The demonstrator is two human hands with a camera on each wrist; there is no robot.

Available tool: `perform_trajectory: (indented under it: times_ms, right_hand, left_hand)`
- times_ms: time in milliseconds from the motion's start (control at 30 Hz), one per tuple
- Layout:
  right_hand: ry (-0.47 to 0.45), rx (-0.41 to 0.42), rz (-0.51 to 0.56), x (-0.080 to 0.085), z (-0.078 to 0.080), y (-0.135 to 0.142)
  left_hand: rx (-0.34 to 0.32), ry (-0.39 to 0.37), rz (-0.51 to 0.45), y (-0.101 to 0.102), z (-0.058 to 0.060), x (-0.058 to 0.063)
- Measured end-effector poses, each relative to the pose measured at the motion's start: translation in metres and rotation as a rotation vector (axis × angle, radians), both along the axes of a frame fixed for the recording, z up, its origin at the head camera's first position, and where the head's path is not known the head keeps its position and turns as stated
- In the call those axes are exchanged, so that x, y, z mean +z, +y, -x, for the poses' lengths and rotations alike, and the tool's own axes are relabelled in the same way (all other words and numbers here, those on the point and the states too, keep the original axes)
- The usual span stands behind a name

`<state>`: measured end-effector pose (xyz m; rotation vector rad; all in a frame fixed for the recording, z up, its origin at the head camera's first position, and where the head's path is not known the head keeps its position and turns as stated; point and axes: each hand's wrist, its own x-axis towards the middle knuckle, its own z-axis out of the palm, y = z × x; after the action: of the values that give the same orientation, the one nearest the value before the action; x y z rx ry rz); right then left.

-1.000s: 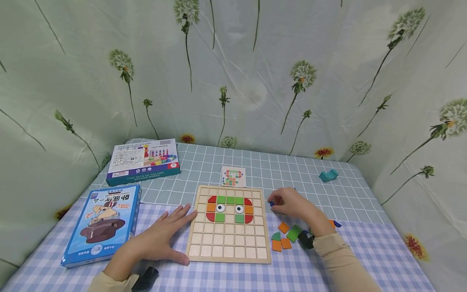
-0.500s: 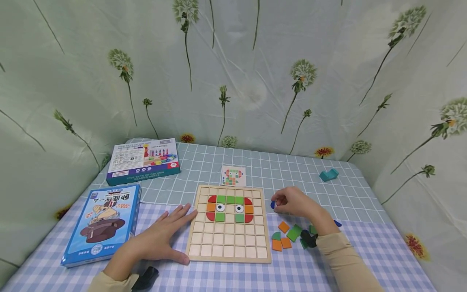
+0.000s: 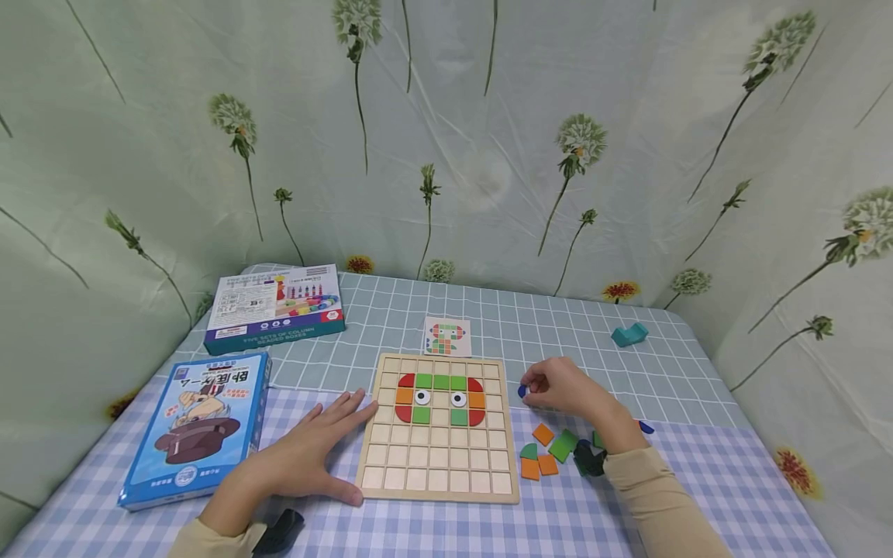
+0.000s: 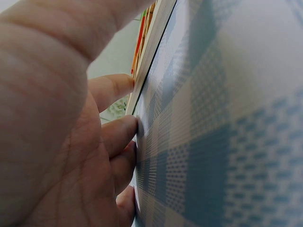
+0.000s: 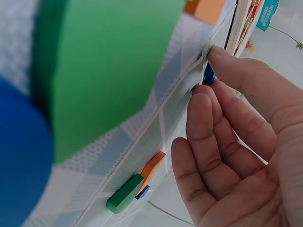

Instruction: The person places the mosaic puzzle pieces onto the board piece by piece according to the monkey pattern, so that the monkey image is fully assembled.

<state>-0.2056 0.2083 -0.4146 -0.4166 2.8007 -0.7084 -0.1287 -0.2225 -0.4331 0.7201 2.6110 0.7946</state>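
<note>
My right hand [image 3: 565, 387] pinches a small blue piece [image 3: 522, 391] between thumb and fingertips, close over the cloth to the right of the wooden grid board [image 3: 439, 457]. In the right wrist view the blue piece [image 5: 209, 74] is partly hidden by the fingers. My left hand [image 3: 307, 448] lies spread beside the board, forefinger and thumb tips at its left edge. On the board, red, orange and green tiles surround two eye tiles [image 3: 422, 397]. A picture card [image 3: 447, 337] lies just behind the board.
Loose orange tiles [image 3: 543, 435] and green tiles [image 3: 562, 446] lie right of the board, some partly hidden by the right wrist. A teal curved block [image 3: 629, 335] sits at the back right. A blue box [image 3: 195, 434] and a bead-set box [image 3: 275, 308] stand on the left.
My right hand has shifted slightly to the right with the blue piece, which shows more between the fingertips. The left hand and the board have stayed in place.
</note>
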Motion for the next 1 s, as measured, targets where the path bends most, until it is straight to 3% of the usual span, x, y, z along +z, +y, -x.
perform_trajectory:
  times_ms: [433,1000]
  right_hand:
    - [0.054,0.05,-0.007,0.012,0.002,-0.012]
    - [0.095,0.245,0.033,0.035,0.003,-0.075]
  left_hand:
    - [0.003,0.002,0.007,0.0,0.0,-0.001]
    - [-0.005,0.026,0.001,0.0,-0.003,0.003]
